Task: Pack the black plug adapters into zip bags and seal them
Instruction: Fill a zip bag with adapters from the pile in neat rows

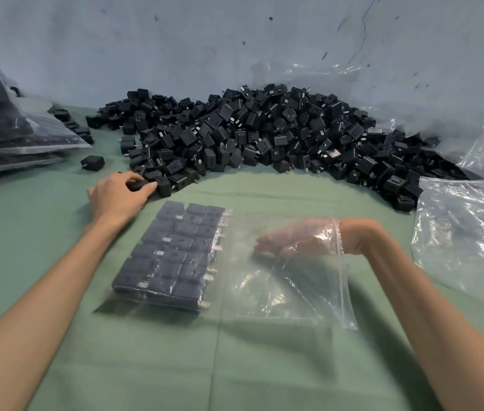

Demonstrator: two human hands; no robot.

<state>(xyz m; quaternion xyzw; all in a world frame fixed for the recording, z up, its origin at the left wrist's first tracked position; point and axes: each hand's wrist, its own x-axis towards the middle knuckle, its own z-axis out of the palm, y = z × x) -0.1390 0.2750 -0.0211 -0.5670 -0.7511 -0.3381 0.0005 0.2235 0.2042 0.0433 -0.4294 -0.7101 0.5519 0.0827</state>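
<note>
The green-covered tabletop (57, 232) bears a pile of black adapters (264, 137) across the upper middle, a part-filled zip bag (264, 292) at centre, stacked full bags (12, 137) at far left and clear bags (466, 247) at right.

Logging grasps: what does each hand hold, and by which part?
Left hand pinches one black plug adapter by its body. Right hand lies inside the open zip bag, blurred; a hold cannot be told.

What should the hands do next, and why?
Probably the left hand should carry the adapter it grips at the edge of the pile over to the zip bag: the right hand is inside the bag, and there is room beside the packed rows.
</note>
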